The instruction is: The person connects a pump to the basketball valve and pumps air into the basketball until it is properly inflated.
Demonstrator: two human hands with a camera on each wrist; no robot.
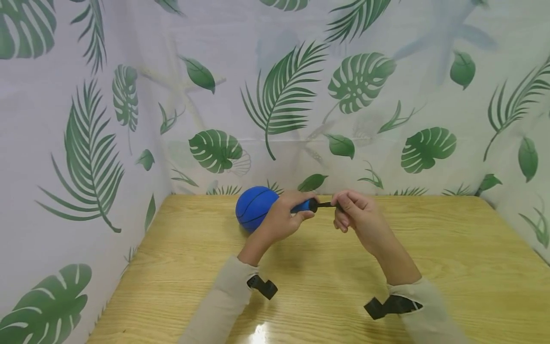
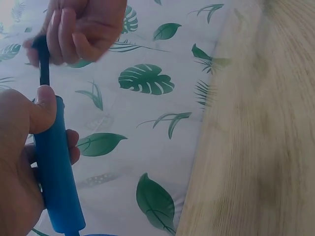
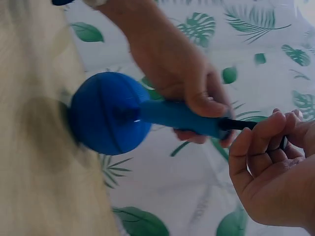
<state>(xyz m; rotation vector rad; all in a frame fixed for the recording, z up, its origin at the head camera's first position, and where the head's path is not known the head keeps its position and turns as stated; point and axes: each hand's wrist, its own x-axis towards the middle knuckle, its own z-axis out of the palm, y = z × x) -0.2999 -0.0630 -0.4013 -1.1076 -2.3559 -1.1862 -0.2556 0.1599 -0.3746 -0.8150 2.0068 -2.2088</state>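
A small blue ball (image 1: 253, 208) with black seam lines sits on the table, left of my hands. My left hand (image 1: 283, 217) grips the blue barrel of a hand pump (image 2: 56, 167), thumb along its end. In the right wrist view the pump (image 3: 177, 116) meets the ball (image 3: 110, 113) at its narrow end. A black rod (image 3: 241, 124) sticks out of the barrel's other end. My right hand (image 1: 358, 215) pinches the black handle at the tip of that rod, its fingers curled around it and hiding most of it.
The wood-grain table (image 1: 451, 248) spreads below both arms. A white cloth with green leaf prints (image 1: 283, 95) hangs behind and at both sides. Black camera mounts sit on the left wrist (image 1: 263, 286) and right wrist (image 1: 391, 306).
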